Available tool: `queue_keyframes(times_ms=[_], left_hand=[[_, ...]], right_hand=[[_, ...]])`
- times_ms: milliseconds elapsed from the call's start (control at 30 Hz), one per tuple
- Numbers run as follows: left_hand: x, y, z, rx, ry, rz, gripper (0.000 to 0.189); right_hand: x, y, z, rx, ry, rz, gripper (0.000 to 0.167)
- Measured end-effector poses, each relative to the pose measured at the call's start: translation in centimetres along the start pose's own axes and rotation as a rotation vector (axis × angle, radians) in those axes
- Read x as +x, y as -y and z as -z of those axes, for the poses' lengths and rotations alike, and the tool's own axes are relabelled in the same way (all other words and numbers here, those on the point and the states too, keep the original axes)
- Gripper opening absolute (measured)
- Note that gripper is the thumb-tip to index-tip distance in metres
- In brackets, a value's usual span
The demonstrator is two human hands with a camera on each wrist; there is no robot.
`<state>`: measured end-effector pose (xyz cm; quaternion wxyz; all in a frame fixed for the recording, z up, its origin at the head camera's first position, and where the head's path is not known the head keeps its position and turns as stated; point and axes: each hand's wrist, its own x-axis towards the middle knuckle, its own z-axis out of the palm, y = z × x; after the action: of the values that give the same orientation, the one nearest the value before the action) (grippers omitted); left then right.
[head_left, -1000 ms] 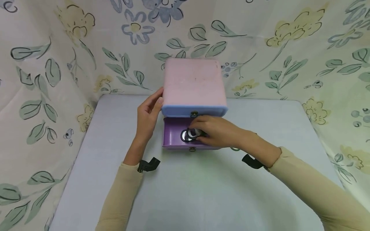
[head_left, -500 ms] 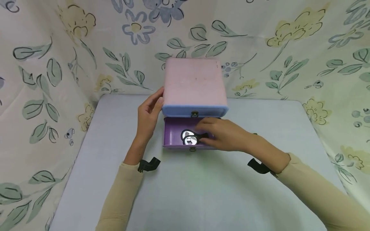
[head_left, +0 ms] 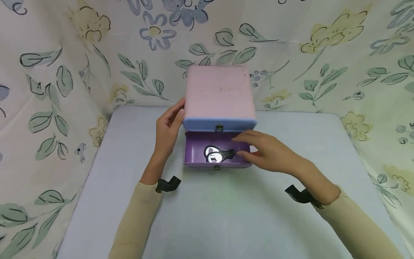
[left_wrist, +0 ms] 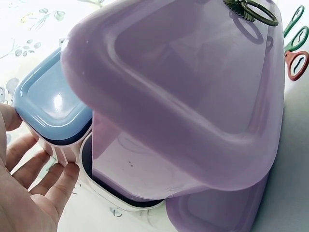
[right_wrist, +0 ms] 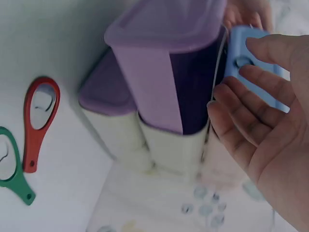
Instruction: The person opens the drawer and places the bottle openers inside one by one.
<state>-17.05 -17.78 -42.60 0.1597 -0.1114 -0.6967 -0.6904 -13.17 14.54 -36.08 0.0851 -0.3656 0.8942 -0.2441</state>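
Note:
A small drawer cabinet [head_left: 220, 91] with a pink top stands at the back of the table. Its purple drawer [head_left: 194, 145] is pulled out beneath the blue drawer [head_left: 203, 125]. Inside lie two overlapping black-handled bottle openers [head_left: 224, 155] with shiny round heads. My left hand [head_left: 167, 131] rests against the cabinet's left side, fingers extended. At the purple drawer's right side, my right hand [head_left: 270, 151] hovers with its fingers apart and nothing between them. The right wrist view shows a red bottle opener [right_wrist: 35, 130] and a green bottle opener [right_wrist: 18, 186] on the table.
Another purple drawer [right_wrist: 108, 92], closed, sits below the pulled-out one. The white table [head_left: 220, 212] stretches in front of the cabinet. A floral cloth [head_left: 275, 21] hangs behind. In the head view, my right hand and arm hide the red and green bottle openers.
My right hand has let go of a black bottle opener in the purple drawer and moved right, its fingers spreading. The left hand stays against the cabinet.

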Motion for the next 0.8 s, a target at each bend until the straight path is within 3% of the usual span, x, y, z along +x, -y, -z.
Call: queue_keyframes(times_ms=[200, 467, 633, 800], left_hand=[[0.1, 0.0, -0.2, 0.004, -0.007, 0.003, 0.04], [-0.1, 0.0, -0.3, -0.006, -0.002, -0.009, 0.041], [-0.2, 0.1, -0.3, -0.012, -0.006, -0.005, 0.04], [-0.2, 0.1, -0.4, -0.017, -0.015, -0.008, 0.04]], right_hand=[[-1.9, -1.2, 0.6, 0.026, -0.074, -0.034, 0.04], [-3.6, -2.5, -0.6, 0.094, -0.149, -0.033, 0.038], [-4.1, -3.6, -1.5, 0.132, -0.248, -0.026, 0.042], [-4.4, -4.8, -2.6, 0.162, -0.345, -0.093, 0.045]])
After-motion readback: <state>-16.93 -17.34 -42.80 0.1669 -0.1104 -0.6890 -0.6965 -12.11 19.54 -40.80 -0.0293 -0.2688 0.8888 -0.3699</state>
